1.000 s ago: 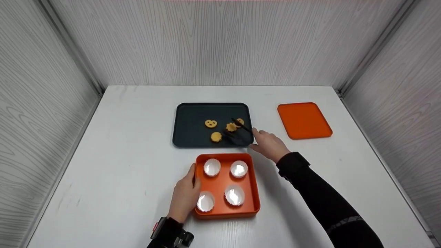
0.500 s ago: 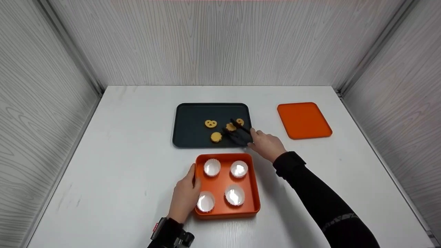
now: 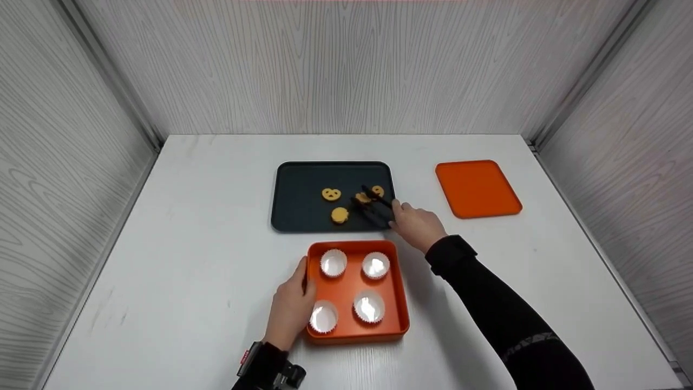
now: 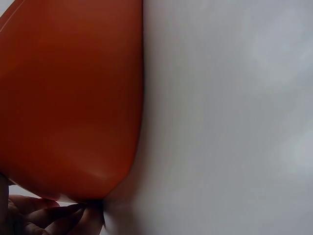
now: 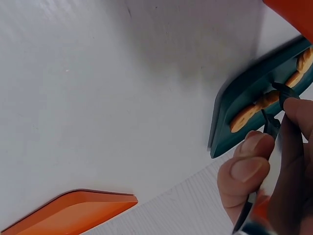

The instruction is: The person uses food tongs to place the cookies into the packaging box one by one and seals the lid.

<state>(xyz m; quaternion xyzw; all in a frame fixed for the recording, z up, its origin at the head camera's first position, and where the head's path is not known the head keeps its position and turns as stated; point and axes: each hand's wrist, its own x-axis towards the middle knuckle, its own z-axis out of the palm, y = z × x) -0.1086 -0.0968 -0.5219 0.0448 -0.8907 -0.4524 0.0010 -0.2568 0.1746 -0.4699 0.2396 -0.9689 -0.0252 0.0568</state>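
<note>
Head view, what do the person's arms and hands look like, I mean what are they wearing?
The left hand and right hand are bare, without gloves. On the right there's a black sleeve with a thick black cuff and a greyish patterned band. On the left, black wrist gear with a small red tag.

We put this down as probably a lab or test station, booth-like. Wood-grain far panel [image 3: 346, 70], left panel [image 3: 59, 173] and right panel [image 3: 633, 173] stand round a white tabletop [image 3: 189, 244]; grey metal strips [image 3: 111, 73] trim the corners. We note black gear [image 3: 265, 364] strapped behind the left hand [image 3: 291, 309].
</note>
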